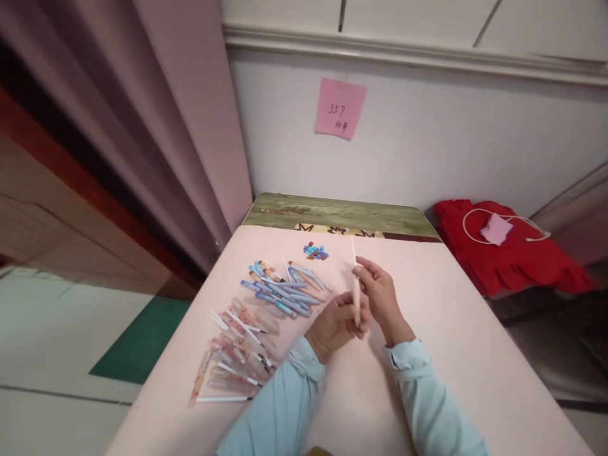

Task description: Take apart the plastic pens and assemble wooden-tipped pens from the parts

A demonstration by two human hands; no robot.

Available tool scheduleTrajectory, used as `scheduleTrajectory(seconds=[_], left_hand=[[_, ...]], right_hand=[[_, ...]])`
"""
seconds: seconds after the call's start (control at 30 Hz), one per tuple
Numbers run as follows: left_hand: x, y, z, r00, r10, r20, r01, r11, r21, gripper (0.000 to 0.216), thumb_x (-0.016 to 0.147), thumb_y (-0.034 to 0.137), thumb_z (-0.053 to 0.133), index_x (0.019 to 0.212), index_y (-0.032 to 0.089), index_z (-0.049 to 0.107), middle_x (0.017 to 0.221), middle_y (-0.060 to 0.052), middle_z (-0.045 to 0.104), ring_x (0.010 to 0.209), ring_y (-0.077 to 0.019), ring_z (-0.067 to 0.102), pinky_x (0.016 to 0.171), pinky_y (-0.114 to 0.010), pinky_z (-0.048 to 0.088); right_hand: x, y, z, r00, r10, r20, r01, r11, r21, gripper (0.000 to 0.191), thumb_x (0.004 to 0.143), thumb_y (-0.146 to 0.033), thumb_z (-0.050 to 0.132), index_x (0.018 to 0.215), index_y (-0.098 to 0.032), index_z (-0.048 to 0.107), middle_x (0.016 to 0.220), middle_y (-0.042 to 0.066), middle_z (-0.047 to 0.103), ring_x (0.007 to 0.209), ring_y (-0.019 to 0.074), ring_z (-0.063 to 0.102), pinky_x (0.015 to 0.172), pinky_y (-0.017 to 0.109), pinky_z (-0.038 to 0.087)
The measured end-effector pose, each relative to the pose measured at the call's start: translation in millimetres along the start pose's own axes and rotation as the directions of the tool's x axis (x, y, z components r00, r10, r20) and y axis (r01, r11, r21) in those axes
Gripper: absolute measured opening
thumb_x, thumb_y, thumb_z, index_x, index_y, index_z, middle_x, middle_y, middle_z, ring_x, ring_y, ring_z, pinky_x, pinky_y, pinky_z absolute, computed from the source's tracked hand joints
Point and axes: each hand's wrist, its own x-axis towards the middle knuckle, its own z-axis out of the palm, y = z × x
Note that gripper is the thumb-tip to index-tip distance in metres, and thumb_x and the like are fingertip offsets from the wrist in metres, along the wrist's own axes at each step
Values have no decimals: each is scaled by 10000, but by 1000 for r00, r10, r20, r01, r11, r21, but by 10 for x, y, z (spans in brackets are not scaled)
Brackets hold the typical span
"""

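Observation:
Both hands meet above the middle of the pink table (451,329). My left hand (335,326) is closed round the lower part of a cream pen barrel (356,304) held upright. My right hand (380,291) pinches a thin white refill (353,251) that sticks up out of the barrel's top. Left of the hands lies a heap of blue pen barrels (285,292). Nearer me lies a heap of clear pink barrels and white refills (240,351). A small cluster of blue and brown caps (316,252) lies at the far side.
The table butts against a white wall with a pink sticky note (340,107). A green patterned surface (337,212) lies beyond the table's far edge. Red cloth (503,253) with a white cord sits to the right. A curtain (156,126) hangs at left.

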Motion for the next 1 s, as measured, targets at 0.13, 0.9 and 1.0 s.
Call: scheduleTrajectory(seconds=[0.13,0.9,1.0], left_hand=[[95,79,69,956,165,-242,-177,984,-28,325,696,258,819,968,125,701,742,-14,656,562,-64,587,493,-145,464],[157,58,104,881,291,-372,-215,949,232,180,743,220,774,907,153,743,724,-8,630,596,-62,550,550,-171,419],[159,66,113,885,282,-370,-201,949,243,189,753,237,768,915,143,742,706,-6,621,576,-59,542,543,-170,413]], right_hand=[[-51,-249,-246,987,162,20,-159,922,354,331,647,-343,783,905,-171,667,724,-42,571,426,14,251,360,173,156],[-91,-589,-119,948,-309,-70,305,950,-68,176,875,-356,605,937,-192,599,766,9,664,497,81,457,460,212,371],[-94,-602,-128,942,-323,-95,320,946,-51,171,876,-350,603,940,-192,596,766,10,660,516,86,481,476,213,382]])
